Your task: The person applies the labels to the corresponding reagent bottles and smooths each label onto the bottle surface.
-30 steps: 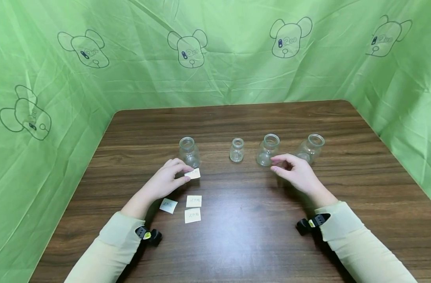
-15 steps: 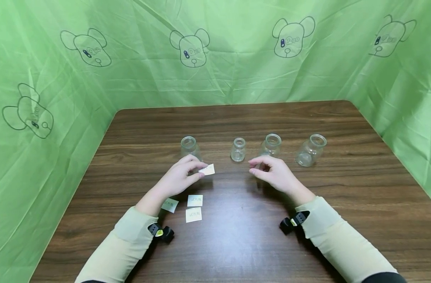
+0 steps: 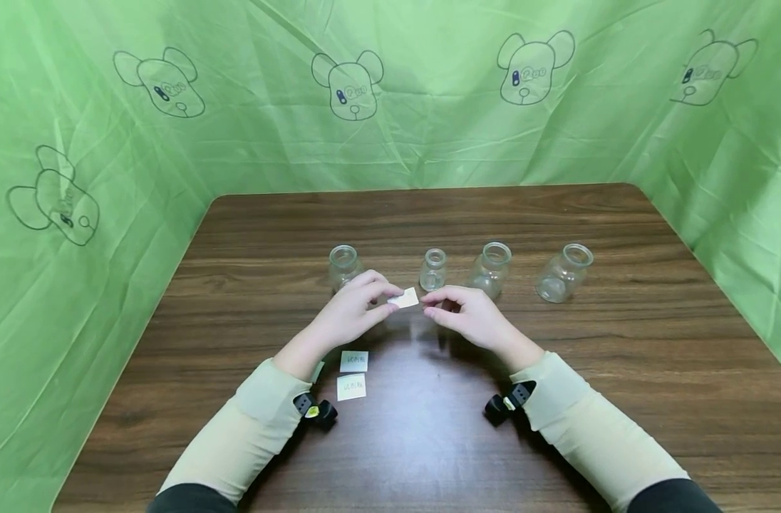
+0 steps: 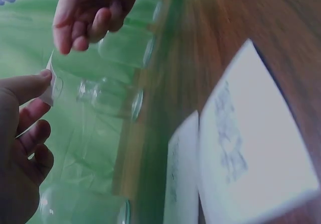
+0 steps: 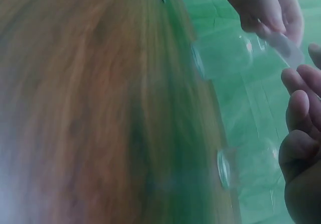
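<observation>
My left hand (image 3: 348,313) pinches a small pale paper label (image 3: 405,298) between thumb and fingers, above the table. In the left wrist view the label (image 4: 49,88) appears nearly edge-on and slightly bent. Close to its free right edge is my right hand (image 3: 470,318), fingers loosely bent and holding nothing; a narrow gap separates them in the head view. Behind the left hand stands a clear glass jar (image 3: 343,261), partly hidden. A smaller glass jar (image 3: 432,271) stands behind the gap between the hands, and another larger jar (image 3: 492,267) behind the right hand.
A further glass jar (image 3: 564,272) stands to the right. Two handwritten paper labels (image 3: 354,361) lie on the wooden table (image 3: 429,442) in front of the left hand. Another label (image 3: 318,370) is mostly covered by the left sleeve. Green cloth (image 3: 416,128) hangs behind and beside the table.
My left hand has carried the label rightward from in front of the leftmost jar. My right hand has moved left from near the right jars, so both hands now nearly meet.
</observation>
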A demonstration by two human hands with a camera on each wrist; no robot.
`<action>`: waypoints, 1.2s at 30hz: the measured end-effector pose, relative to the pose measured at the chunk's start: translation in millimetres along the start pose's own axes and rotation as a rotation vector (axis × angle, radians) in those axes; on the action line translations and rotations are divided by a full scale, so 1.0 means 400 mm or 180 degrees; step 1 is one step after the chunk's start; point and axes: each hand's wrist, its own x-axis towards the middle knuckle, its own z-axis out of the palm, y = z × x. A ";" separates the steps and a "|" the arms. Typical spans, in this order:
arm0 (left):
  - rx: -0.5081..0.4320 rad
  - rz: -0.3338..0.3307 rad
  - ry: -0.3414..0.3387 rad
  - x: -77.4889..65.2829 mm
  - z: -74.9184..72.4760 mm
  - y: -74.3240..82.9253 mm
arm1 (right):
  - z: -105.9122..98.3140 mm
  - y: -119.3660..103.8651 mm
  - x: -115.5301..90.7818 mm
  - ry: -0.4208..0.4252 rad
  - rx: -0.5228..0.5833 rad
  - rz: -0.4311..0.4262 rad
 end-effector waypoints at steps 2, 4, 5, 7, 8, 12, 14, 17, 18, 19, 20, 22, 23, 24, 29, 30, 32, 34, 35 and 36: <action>-0.0033 0.0066 0.0026 0.010 0.005 0.005 | 0.005 -0.006 0.004 0.0054 0.0090 0.0051; -0.0048 0.0103 0.0035 0.019 0.008 0.013 | 0.007 -0.013 0.008 0.0112 0.0172 0.0127; -0.0038 0.0127 0.0043 0.024 0.009 0.015 | 0.007 -0.013 0.010 0.0145 0.0218 0.0142; 0.0006 0.0153 0.0049 0.032 0.012 0.021 | 0.010 0.000 0.013 0.0199 0.0345 0.0191; 0.0031 0.0161 0.0049 0.036 0.013 0.023 | 0.009 0.000 0.013 0.0221 0.0412 0.0213; 0.0183 0.0184 0.0105 0.047 0.018 0.033 | 0.011 0.002 0.016 0.0255 0.0697 0.0267; 0.0210 0.0192 0.0164 0.050 0.021 0.039 | 0.013 0.001 0.018 0.0265 0.0773 0.0260; 0.0145 0.0188 0.0244 0.055 0.026 0.050 | 0.018 -0.001 0.021 0.0254 0.0849 0.0259; 0.0099 0.0184 0.0266 0.057 0.027 0.053 | 0.020 -0.001 0.022 0.0240 0.0884 0.0265; 0.0038 0.0180 0.0290 0.057 0.029 0.056 | 0.022 -0.002 0.023 0.0229 0.0904 0.0275; -0.0019 0.0172 0.0308 0.058 0.030 0.059 | 0.023 -0.002 0.024 0.0211 0.0936 0.0284; -0.0113 0.0162 0.0347 0.057 0.032 0.063 | 0.026 -0.003 0.024 0.0188 0.1009 0.0325; -0.0145 0.0152 0.0365 0.056 0.033 0.065 | 0.026 -0.003 0.024 0.0168 0.1061 0.0354; -0.0162 0.0139 0.0382 0.055 0.034 0.066 | 0.027 -0.004 0.024 0.0159 0.1126 0.0377; -0.0182 0.0085 0.0423 0.054 0.041 0.065 | 0.026 -0.003 0.022 0.0153 0.1452 0.0441; -0.0191 0.0085 0.0430 0.054 0.042 0.065 | 0.027 -0.002 0.022 0.0156 0.1494 0.0439; -0.0217 0.0089 0.0439 0.054 0.044 0.063 | 0.028 -0.001 0.022 0.0153 0.1530 0.0432; -0.0228 0.0092 0.0444 0.053 0.046 0.063 | 0.030 0.000 0.022 0.0149 0.1539 0.0419; -0.0228 0.0091 0.0445 0.052 0.046 0.062 | 0.030 0.000 0.023 0.0146 0.1541 0.0410; -0.0227 0.0100 0.0449 0.052 0.047 0.062 | 0.031 0.000 0.023 0.0144 0.1559 0.0407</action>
